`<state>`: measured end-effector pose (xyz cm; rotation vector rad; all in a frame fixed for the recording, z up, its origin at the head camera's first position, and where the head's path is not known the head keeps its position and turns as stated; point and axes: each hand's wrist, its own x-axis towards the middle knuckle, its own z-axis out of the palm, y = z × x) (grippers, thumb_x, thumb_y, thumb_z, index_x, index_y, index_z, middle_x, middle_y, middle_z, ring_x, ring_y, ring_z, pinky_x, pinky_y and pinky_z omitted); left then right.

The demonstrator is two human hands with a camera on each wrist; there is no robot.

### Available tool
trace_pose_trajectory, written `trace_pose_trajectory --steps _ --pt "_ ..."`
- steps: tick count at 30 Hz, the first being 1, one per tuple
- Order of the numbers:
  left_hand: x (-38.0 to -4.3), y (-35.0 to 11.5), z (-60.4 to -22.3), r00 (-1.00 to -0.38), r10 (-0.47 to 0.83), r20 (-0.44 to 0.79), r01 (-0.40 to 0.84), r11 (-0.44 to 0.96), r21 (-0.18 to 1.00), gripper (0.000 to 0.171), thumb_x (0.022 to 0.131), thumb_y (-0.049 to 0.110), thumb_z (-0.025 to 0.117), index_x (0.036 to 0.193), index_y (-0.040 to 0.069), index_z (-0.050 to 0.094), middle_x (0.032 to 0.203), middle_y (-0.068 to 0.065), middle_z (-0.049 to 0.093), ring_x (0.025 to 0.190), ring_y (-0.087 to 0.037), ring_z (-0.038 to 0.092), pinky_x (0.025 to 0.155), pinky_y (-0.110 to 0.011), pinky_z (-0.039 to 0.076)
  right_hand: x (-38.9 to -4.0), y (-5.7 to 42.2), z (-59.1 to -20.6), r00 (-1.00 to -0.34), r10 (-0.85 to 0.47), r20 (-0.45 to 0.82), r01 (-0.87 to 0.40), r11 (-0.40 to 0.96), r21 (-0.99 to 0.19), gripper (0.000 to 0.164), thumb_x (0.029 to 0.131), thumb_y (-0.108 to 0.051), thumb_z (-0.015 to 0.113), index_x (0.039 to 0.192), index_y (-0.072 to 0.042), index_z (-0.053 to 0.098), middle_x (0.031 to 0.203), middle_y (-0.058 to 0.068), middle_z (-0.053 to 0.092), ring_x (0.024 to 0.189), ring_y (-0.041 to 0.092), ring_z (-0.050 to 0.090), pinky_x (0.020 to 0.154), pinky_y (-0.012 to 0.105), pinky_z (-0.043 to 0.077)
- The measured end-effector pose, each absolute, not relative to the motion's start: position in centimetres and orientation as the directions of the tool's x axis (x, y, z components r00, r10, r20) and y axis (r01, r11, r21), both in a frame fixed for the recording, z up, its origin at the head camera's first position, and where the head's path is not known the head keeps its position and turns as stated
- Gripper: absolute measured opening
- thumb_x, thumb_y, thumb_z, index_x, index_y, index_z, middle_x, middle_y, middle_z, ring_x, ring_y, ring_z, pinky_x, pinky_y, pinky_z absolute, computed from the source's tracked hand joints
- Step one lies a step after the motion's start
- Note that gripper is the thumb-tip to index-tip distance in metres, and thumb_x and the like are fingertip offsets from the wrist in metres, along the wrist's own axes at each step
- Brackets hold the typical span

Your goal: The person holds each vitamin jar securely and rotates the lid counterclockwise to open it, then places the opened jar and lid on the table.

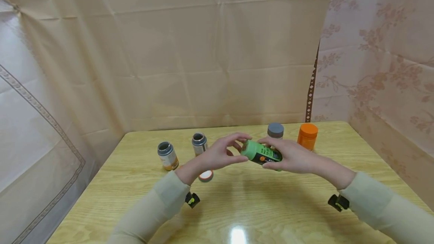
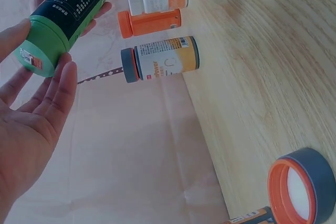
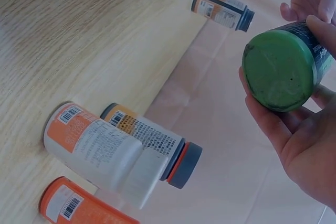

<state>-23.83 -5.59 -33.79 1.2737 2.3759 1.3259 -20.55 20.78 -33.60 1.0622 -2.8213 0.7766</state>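
A green bottle [image 1: 261,153] with a dark label is held tilted above the table, its green lid [image 2: 44,43] toward my left side. My right hand [image 1: 293,156] grips the body, thumb and fingers on opposite sides; the right wrist view shows the plain green base [image 3: 278,72]. Around the lid are the thumb and fingertips of my left hand [image 1: 223,151], which pinch its rim. Beneath and beyond the left hand lie an upturned lid [image 1: 205,176] with an orange rim and two lidless jars, one at left [image 1: 168,157] and one nearer the middle [image 1: 199,142].
At the back right stand a grey-capped jar [image 1: 275,131] and an orange bottle [image 1: 307,137]. A white bottle with an orange label [image 3: 94,145] stands near them, hidden behind my right hand in the head view. Cloth curtains [image 1: 203,48] hang behind the wooden table [image 1: 264,214].
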Motion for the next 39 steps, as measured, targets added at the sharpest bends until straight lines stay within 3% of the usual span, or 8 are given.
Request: trace_pose_trajectory --steps 7,15,22,39 --pt "-23.80 -5.48 -34.03 -0.628 0.727 0.279 0.611 0.238 0.755 0.052 0.091 0.011 0.070 0.137 0.009 0.049 0.119 -0.005 0.058 0.098 -0.013 0.059 0.073 -0.034 0.056 -20.39 20.73 -33.41 -0.750 -0.631 0.198 -0.641 0.620 -0.452 0.062 0.088 -0.049 0.067 0.136 -0.015 0.047 0.108 -0.002 0.061 0.084 0.011 0.057 0.071 0.031 0.049" --pt "-23.66 -5.47 -33.69 -0.627 0.723 0.289 0.614 0.230 0.755 0.050 0.091 0.011 0.069 0.137 0.007 0.049 0.117 -0.007 0.058 0.097 -0.016 0.059 0.073 -0.028 0.056 -20.45 20.60 -33.19 -0.751 -0.632 0.192 -0.639 0.622 -0.453 0.061 0.088 -0.049 0.067 0.136 -0.016 0.047 0.104 -0.004 0.060 0.083 0.011 0.056 0.070 0.031 0.048" --pt "-23.72 -5.44 -33.75 -0.629 0.721 0.290 0.617 0.237 0.750 0.049 0.091 0.012 0.070 0.135 0.008 0.051 0.114 -0.003 0.058 0.096 -0.014 0.058 0.073 -0.031 0.056 -20.39 20.49 -33.27 -0.747 -0.638 0.187 -0.645 0.628 -0.434 0.060 0.089 -0.046 0.067 0.137 -0.016 0.046 0.106 -0.004 0.060 0.084 0.010 0.056 0.072 0.030 0.049" --pt "-23.52 -5.29 -33.66 -0.640 0.706 0.303 0.652 0.290 0.700 0.050 0.090 0.014 0.072 0.135 0.005 0.053 0.113 -0.006 0.058 0.093 -0.016 0.059 0.072 -0.023 0.055 -20.15 20.50 -33.26 -0.722 -0.657 0.217 -0.681 0.619 -0.392 0.059 0.093 -0.041 0.064 0.139 -0.010 0.045 0.109 0.000 0.060 0.083 0.010 0.056 0.069 0.029 0.049"
